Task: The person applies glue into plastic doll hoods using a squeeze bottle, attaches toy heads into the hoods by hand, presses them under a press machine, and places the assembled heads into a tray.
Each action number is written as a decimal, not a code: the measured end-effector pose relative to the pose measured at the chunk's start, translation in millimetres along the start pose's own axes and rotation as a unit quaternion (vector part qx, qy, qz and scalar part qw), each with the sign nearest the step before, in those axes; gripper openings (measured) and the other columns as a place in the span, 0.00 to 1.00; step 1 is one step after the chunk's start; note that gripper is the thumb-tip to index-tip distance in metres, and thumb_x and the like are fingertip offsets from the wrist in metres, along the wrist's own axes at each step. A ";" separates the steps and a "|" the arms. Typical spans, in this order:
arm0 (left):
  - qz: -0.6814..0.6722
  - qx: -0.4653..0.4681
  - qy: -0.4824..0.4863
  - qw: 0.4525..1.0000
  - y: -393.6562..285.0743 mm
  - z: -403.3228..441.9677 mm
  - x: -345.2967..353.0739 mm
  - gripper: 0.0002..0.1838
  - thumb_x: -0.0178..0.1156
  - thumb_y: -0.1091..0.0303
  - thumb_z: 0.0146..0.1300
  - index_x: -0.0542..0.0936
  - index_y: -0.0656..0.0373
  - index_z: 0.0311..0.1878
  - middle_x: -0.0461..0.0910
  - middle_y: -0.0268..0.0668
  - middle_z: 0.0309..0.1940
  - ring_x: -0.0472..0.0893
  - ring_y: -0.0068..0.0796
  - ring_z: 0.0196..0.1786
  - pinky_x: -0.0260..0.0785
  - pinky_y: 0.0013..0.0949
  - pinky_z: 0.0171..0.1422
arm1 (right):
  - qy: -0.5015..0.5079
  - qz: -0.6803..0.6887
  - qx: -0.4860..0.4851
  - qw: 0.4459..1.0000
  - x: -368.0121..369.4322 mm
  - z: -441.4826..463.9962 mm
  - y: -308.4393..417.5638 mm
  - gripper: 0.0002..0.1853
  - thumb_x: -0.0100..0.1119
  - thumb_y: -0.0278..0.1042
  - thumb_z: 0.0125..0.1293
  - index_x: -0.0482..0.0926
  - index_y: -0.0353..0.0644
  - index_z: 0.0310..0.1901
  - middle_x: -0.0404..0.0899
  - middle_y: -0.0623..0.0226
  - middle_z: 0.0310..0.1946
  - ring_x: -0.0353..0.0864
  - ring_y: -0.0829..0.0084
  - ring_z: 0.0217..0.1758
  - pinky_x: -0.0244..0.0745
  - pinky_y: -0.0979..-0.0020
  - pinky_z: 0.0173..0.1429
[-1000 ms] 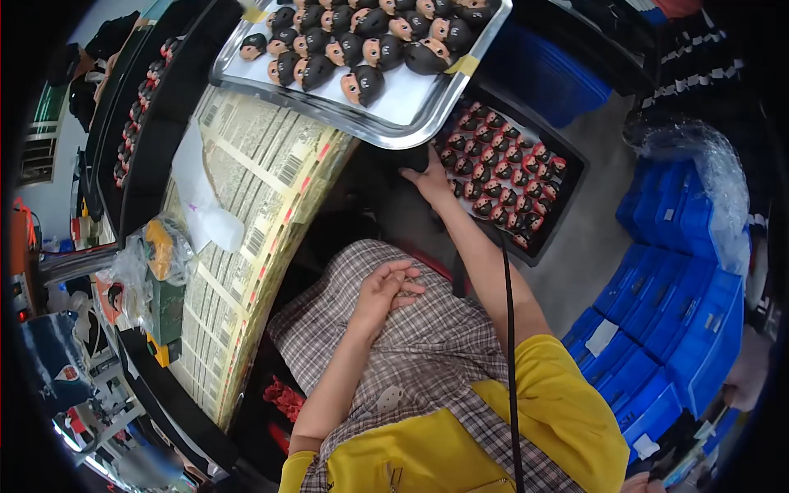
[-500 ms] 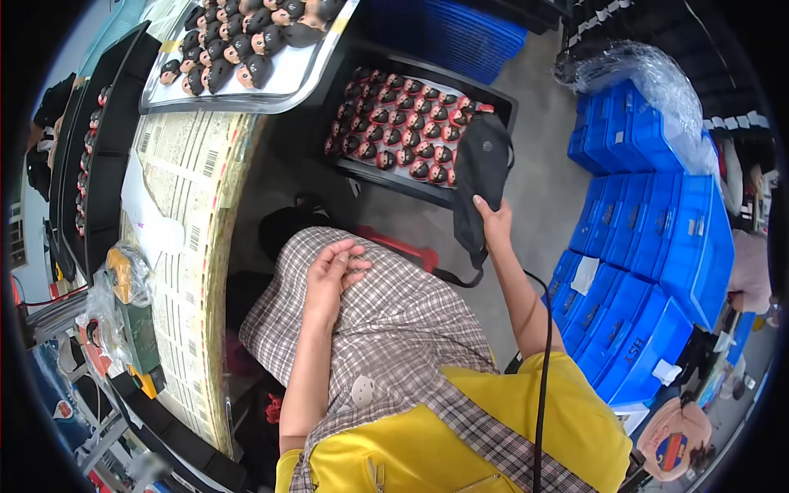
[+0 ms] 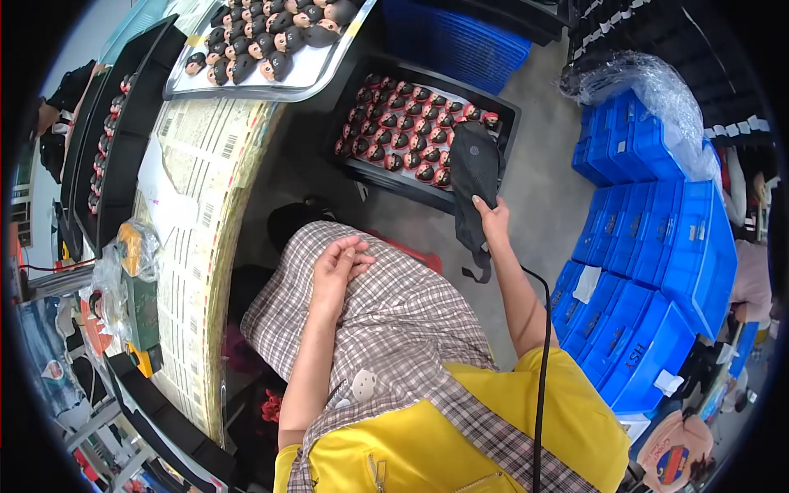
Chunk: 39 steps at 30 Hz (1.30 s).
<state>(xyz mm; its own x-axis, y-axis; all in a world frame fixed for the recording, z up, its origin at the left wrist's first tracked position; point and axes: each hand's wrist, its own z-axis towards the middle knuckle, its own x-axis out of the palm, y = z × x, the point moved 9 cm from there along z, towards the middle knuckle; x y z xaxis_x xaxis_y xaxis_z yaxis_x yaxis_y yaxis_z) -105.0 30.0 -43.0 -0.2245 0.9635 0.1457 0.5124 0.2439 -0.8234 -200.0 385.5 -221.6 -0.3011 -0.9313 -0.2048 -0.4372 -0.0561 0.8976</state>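
Observation:
My right hand (image 3: pixel 495 222) grips the lower end of a black fabric bag (image 3: pixel 477 160) with a dangling strap. The bag's upper part overlaps the right side of a black crate (image 3: pixel 415 185) on the floor. Inside this crate lie rows of small black-and-red figure heads (image 3: pixel 400 121); the bag covers some of them. My left hand (image 3: pixel 340 261) is held over the lap of the checked apron (image 3: pixel 394 287), palm turned up, fingers loosely curled and apart, with nothing in it.
At the upper left, a tray (image 3: pixel 238 92) of doll heads sits on a label-covered worktable (image 3: pixel 193 271). Blue bins (image 3: pixel 649 230) are stacked at right, partly under plastic film (image 3: pixel 633 78). A black cable (image 3: pixel 542 370) runs beside my right arm. A blue basket (image 3: pixel 460 45) stands beyond the crate.
The view has shifted slightly, so the tray and table sit farther right. The bag's lower strap hangs in a shorter loop. My right hand keeps its grip; my left hand is nearly unchanged.

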 end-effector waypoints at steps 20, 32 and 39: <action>-0.001 0.001 0.005 1.000 -1.4 0.7 1.3 0.13 0.47 0.71 0.73 0.74 0.65 0.55 0.80 0.40 0.48 0.82 0.27 0.45 0.75 0.24 0.49 | 0.274 -0.209 -0.002 0.939 -15.1 0.2 75.6 0.30 0.69 0.35 0.52 0.73 0.25 0.54 0.82 0.55 0.40 0.82 0.69 0.39 0.76 0.70 0.45; -0.014 0.012 0.009 1.000 2.0 -0.6 -2.1 0.13 0.47 0.71 0.72 0.74 0.65 0.56 0.80 0.41 0.48 0.82 0.27 0.45 0.75 0.25 0.49 | 0.237 -0.123 -0.024 0.963 -0.4 4.9 30.8 0.31 0.70 0.36 0.52 0.73 0.25 0.54 0.82 0.55 0.41 0.81 0.68 0.43 0.75 0.69 0.48; 0.100 0.100 -0.015 0.990 -18.6 -33.1 -12.4 0.12 0.52 0.73 0.69 0.76 0.64 0.52 0.79 0.37 0.44 0.80 0.25 0.43 0.73 0.28 0.52 | 0.198 -0.186 -0.125 0.954 7.0 -16.4 68.3 0.26 0.71 0.34 0.51 0.76 0.26 0.49 0.82 0.56 0.39 0.81 0.68 0.42 0.75 0.67 0.47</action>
<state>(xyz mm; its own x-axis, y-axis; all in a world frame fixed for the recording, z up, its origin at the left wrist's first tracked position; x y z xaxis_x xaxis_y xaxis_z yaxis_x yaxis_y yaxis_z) -84.3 17.2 -11.4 -0.1605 0.9860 -0.0449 0.3763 0.0191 -0.9263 -218.1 369.3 -155.4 0.2011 -0.8909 -0.4072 -0.2213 -0.4463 0.8671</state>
